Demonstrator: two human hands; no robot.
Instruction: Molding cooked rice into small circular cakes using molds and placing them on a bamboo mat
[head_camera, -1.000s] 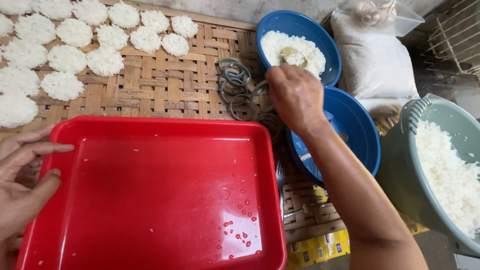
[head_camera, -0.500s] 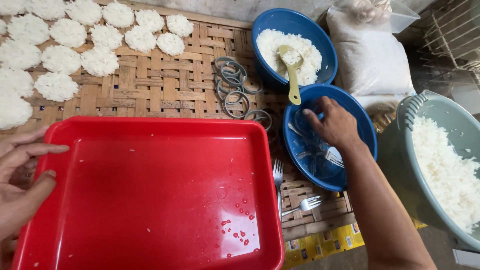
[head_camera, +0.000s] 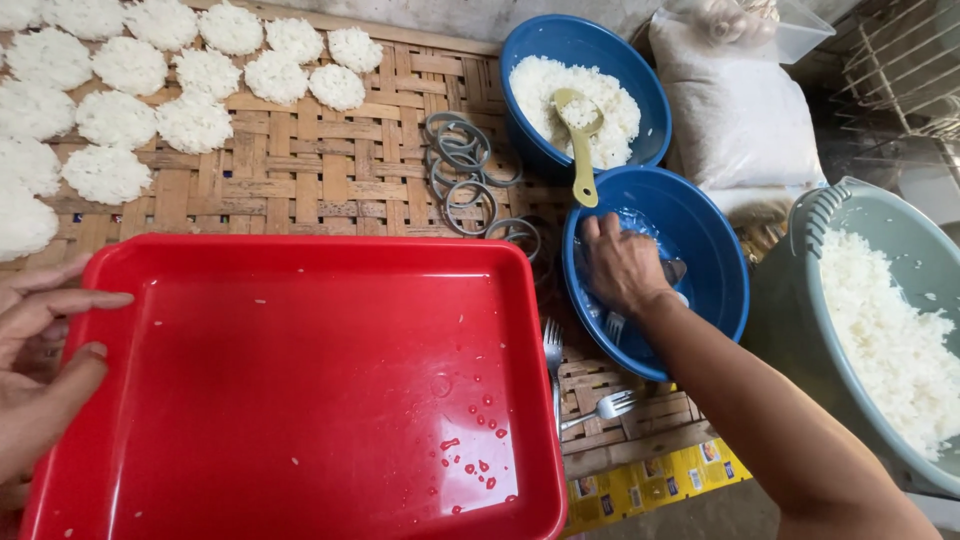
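A big red plastic tray (head_camera: 300, 400) lies in front of me, wet, with a few rice grains on it. My left hand (head_camera: 40, 370) rests against its left rim, fingers spread, gripping nothing. My right hand (head_camera: 622, 265) reaches down into the near blue bowl (head_camera: 715, 250), which holds a little water and metal cutlery. Its fingers are curled downward, hiding what they touch. A second blue bowl (head_camera: 530, 60) behind it holds cooked rice and a yellow-green spoon (head_camera: 581, 140).
Round white rice cakes (head_camera: 120, 120) lie in rows on the woven bamboo mat (head_camera: 330, 180). Grey metal rings (head_camera: 460, 170) sit beside the bowls. Two forks (head_camera: 555, 350) lie right of the tray. A grey tub of rice (head_camera: 890, 330) and a white sack (head_camera: 740, 120) stand at right.
My right hand has moved from near the metal rings toward me and down into the near blue bowl. My left hand has stayed at the tray's left rim.
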